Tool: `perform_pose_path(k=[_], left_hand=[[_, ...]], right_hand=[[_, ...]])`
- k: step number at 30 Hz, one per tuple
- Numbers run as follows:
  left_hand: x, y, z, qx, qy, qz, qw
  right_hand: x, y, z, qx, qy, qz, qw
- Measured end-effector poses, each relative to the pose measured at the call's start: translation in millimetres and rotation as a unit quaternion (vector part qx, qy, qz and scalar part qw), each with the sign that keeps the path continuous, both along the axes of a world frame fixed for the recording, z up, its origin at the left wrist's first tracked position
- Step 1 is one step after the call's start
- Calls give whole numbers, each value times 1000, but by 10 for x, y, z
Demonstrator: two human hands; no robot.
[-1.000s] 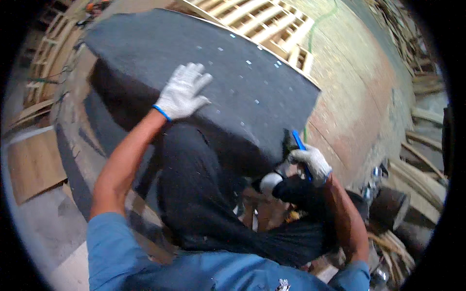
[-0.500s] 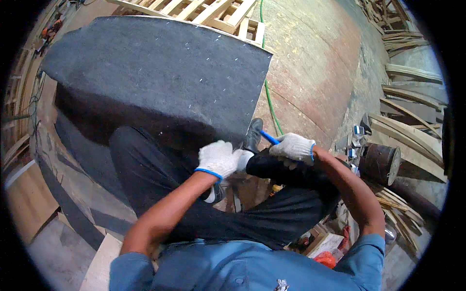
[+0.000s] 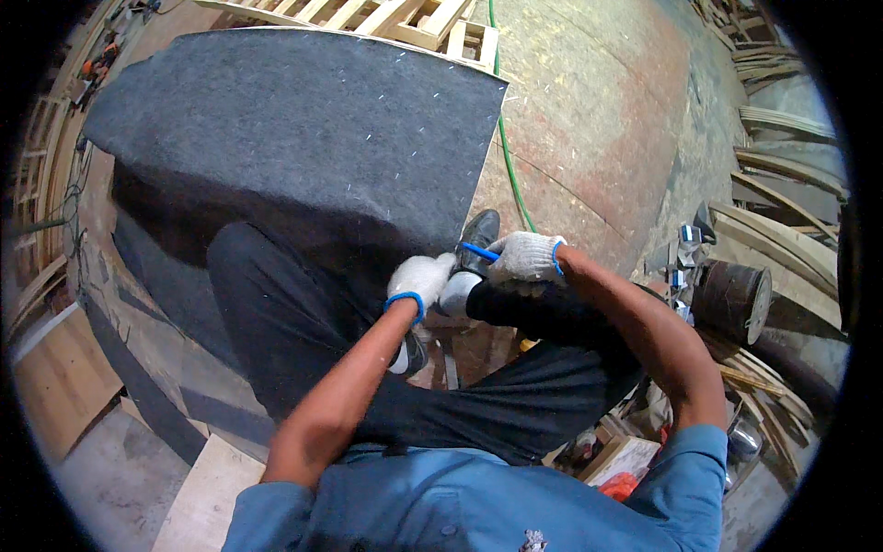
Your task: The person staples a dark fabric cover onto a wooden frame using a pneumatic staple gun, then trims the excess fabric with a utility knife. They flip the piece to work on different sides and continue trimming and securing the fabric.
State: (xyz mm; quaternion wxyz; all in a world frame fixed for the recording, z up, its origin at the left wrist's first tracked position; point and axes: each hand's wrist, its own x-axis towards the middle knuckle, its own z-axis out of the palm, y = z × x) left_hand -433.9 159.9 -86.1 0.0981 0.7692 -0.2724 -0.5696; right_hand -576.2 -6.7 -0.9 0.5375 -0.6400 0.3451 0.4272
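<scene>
1. Cloth (image 3: 294, 120), dark grey, sits toward 11 o'clock of our view, white flecks on top, near side dropping into shadow.
2. Change: our left hand (image 3: 418, 281) has gone from lying flat on the cloth's top to its near corner, 4 o'clock on the cloth. Fingers curled in; we can't tell if they pinch the edge.
3. Our right hand (image 3: 527, 257), at its 3 o'clock, is closed round a blue tool (image 3: 479, 251) pointing to 10 o'clock. It's swung in over the shoe (image 3: 482, 226).
4. Our read: both hands now share one spot. Tool-to-cloth contact: can't tell.
5. Around us: slatted frame (image 3: 425, 30) at 12, hose (image 3: 511, 175) at 1, drum (image 3: 727, 302) at 3.
</scene>
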Motion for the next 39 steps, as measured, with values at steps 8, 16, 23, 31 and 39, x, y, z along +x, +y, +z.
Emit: perform_pose_path(k=[8,16,23,31,39], left_hand=[[-515,310,-348,-103,640,617,446],[-519,191,-332,-103,600,667,429],[-590,164,-472,-93,580,691,422],[-579,138,-484,-42,543,721,429],[-607,162,-609,-45,579,699,418]], right_hand=[[-20,-58,113,18,46,-46,998],[67,-59,243,51,85,-139,985],[212,-26,378,27,91,-122,988],[302,-40,434,18,90,-75,993],[401,-28,532,27,120,-130,984]])
